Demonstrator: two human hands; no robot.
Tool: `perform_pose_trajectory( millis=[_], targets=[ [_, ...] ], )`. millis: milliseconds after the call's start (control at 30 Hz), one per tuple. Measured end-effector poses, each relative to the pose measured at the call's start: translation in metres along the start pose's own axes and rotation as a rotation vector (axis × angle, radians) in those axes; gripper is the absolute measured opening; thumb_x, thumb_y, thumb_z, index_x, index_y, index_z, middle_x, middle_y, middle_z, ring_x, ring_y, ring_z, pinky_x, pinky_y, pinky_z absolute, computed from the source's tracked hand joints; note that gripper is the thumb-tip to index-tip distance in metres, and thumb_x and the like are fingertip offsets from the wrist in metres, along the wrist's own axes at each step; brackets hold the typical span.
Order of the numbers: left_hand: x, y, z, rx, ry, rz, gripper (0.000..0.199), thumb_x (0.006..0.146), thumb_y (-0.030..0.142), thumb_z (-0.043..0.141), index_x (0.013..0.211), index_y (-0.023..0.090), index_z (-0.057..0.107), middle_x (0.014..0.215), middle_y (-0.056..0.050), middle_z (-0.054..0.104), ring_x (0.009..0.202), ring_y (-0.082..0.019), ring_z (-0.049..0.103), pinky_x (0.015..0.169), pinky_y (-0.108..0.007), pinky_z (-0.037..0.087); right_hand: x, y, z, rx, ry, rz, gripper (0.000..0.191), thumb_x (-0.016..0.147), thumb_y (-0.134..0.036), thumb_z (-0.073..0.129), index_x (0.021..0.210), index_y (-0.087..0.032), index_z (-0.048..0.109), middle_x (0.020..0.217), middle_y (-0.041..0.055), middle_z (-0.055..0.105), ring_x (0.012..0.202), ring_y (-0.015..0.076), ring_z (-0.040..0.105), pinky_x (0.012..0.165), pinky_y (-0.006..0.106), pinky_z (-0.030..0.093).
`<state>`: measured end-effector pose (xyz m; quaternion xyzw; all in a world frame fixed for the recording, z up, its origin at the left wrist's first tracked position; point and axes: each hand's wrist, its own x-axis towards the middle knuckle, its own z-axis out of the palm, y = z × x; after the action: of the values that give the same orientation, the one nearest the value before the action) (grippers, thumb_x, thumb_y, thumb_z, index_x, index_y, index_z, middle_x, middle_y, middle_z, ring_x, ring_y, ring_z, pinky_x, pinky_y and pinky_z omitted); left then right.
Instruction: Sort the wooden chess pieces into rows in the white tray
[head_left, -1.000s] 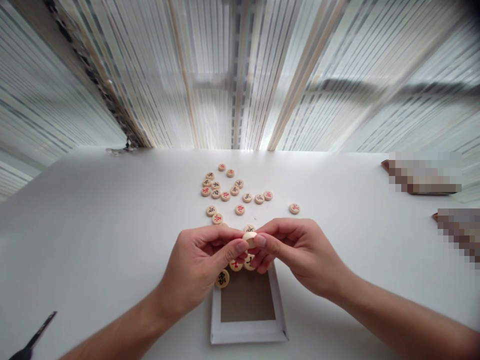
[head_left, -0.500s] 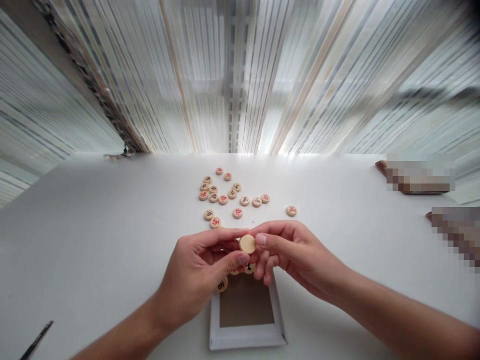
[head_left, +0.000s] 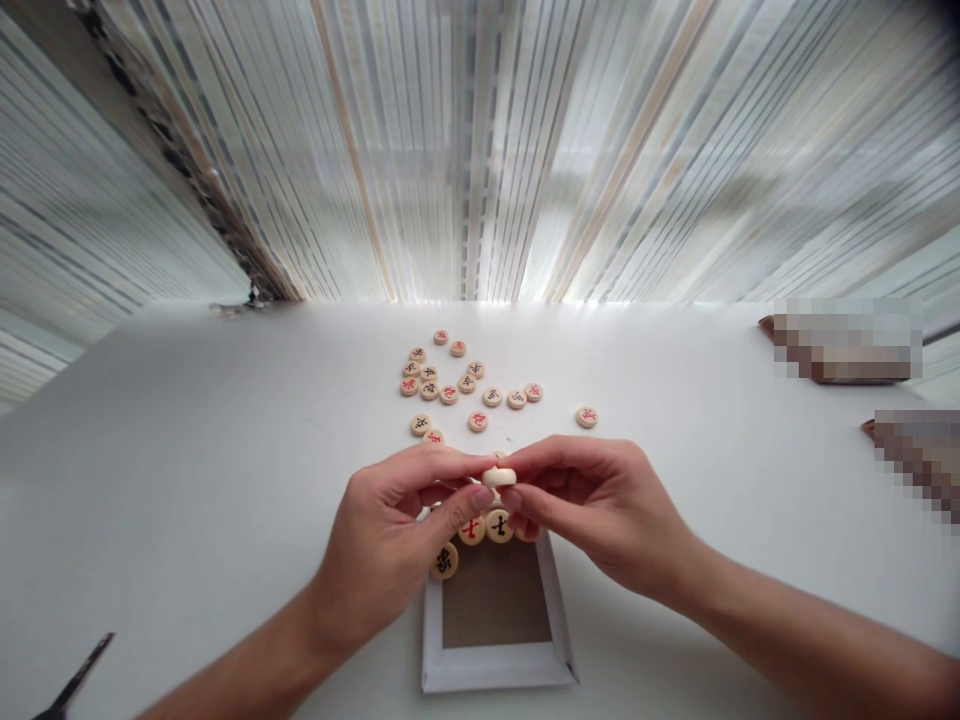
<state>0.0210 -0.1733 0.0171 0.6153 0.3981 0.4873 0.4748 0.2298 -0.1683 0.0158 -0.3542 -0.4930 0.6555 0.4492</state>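
Between the fingertips of my left hand (head_left: 405,520) and my right hand (head_left: 592,490) is a round wooden piece (head_left: 499,477), turned so its pale edge shows. Both hands pinch it, above the far end of a shallow white box (head_left: 499,668) with a brown bottom. Inside the box lie several pieces: a red-marked one (head_left: 471,528), a black-marked one (head_left: 499,525) beside it, and another black-marked piece (head_left: 444,560) at the left wall. My hands hide part of the box's far end.
Several loose pieces with red or black characters (head_left: 448,394) lie beyond my hands on the white table (head_left: 225,450). One red piece (head_left: 587,417) sits apart to the right. Two blurred objects (head_left: 855,365) are at the far right. A dark thin object (head_left: 82,675) lies lower left.
The held piece has tilted from showing its blank face to showing its edge. My right fingers have drawn together, uncovering more pieces in the box.
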Motion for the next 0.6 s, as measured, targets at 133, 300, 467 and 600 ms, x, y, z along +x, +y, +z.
perform_pose_trajectory(
  millis=[133, 300, 467, 600],
  targets=[
    [-0.0016, -0.0039, -0.0015, 0.144, 0.022, 0.140, 0.030, 0.090, 0.007, 0.080, 0.108, 0.030, 0.087, 0.096, 0.000, 0.084, 0.086, -0.013, 0.077, 0.079, -0.019, 0.062, -0.0010, 0.0010, 0.0004, -0.012, 0.009, -0.016, 0.032, 0.074, -0.018, 0.097, 0.105, -0.022, 0.088, 0.078, 0.0045, 0.082, 0.066, 0.0136, 0.073, 0.063, 0.021, 0.063],
    [-0.0034, -0.0044, -0.0009, 0.215, -0.003, 0.252, 0.033, 0.089, 0.003, 0.080, 0.108, 0.030, 0.086, 0.101, 0.000, 0.084, 0.093, -0.014, 0.077, 0.087, -0.022, 0.062, 0.0017, -0.0012, 0.0016, 0.066, 0.042, 0.063, 0.033, 0.066, -0.020, 0.102, 0.096, -0.020, 0.088, 0.084, 0.0058, 0.083, 0.073, 0.0169, 0.077, 0.070, 0.025, 0.067],
    [-0.0039, -0.0027, 0.0012, 0.042, 0.034, 0.042, 0.027, 0.086, 0.013, 0.086, 0.107, 0.028, 0.087, 0.102, -0.002, 0.083, 0.092, -0.015, 0.079, 0.083, -0.019, 0.065, 0.0017, -0.0001, 0.0012, 0.030, 0.048, 0.014, 0.038, 0.065, -0.020, 0.102, 0.098, -0.019, 0.085, 0.088, 0.0069, 0.083, 0.081, 0.0188, 0.079, 0.073, 0.025, 0.066],
    [-0.0028, -0.0005, 0.0032, -0.126, 0.006, -0.145, 0.020, 0.084, 0.017, 0.089, 0.103, 0.026, 0.088, 0.092, -0.002, 0.084, 0.084, -0.016, 0.082, 0.078, -0.018, 0.067, 0.0013, 0.0014, 0.0000, -0.008, 0.013, -0.049, 0.034, 0.070, -0.022, 0.100, 0.099, -0.019, 0.084, 0.088, 0.0067, 0.083, 0.080, 0.0189, 0.079, 0.073, 0.027, 0.067]
  ],
)
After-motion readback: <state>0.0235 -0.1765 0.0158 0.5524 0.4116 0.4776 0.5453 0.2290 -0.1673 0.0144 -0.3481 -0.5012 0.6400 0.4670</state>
